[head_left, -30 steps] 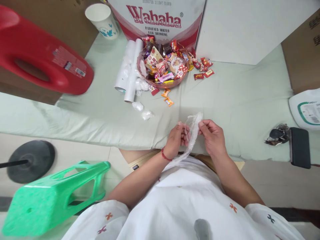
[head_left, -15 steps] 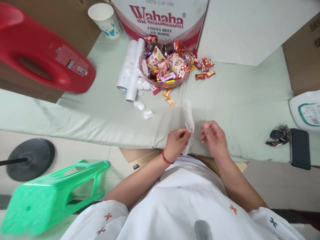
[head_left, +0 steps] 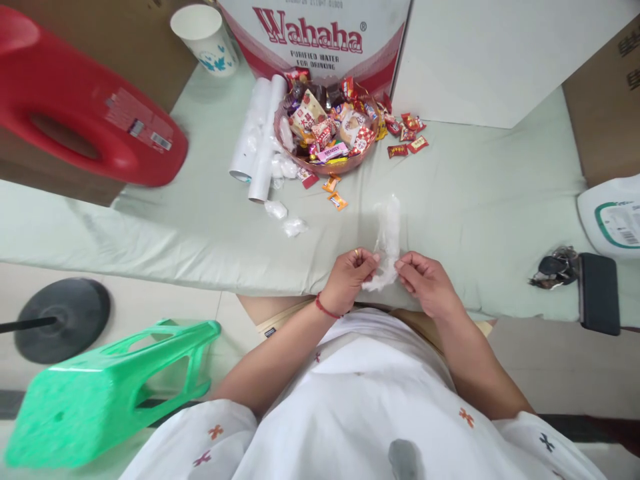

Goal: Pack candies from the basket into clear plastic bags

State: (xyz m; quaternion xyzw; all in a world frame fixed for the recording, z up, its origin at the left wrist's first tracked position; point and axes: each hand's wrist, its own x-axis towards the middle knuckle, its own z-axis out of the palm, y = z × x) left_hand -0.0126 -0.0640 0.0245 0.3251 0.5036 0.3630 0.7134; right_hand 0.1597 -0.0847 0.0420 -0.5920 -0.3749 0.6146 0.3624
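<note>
Tabletop [head_left: 480, 200] with pale cloth [head_left: 170, 227]; water box [head_left: 325, 60] at back, contents hidden. Red jug [head_left: 85, 87] at left, contents not visible. Bowl [head_left: 346, 167] in front of box, heaped with wrapped candy [head_left: 323, 130]. Paper cup [head_left: 213, 47] upright, back left. Left hand [head_left: 349, 279] and right hand [head_left: 430, 281] both closed to a pinch, gripping crumpled plastic [head_left: 391, 233] between them at tabletop's near edge, one hand each side

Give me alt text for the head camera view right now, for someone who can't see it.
A person's left hand and right hand hold a crumpled whitish strip near the edge of a cloth-covered table. Beyond, a bowl of wrapped sweets stands beside two white rolls, before a Wahaha water box; keys and a phone lie far right.
</note>
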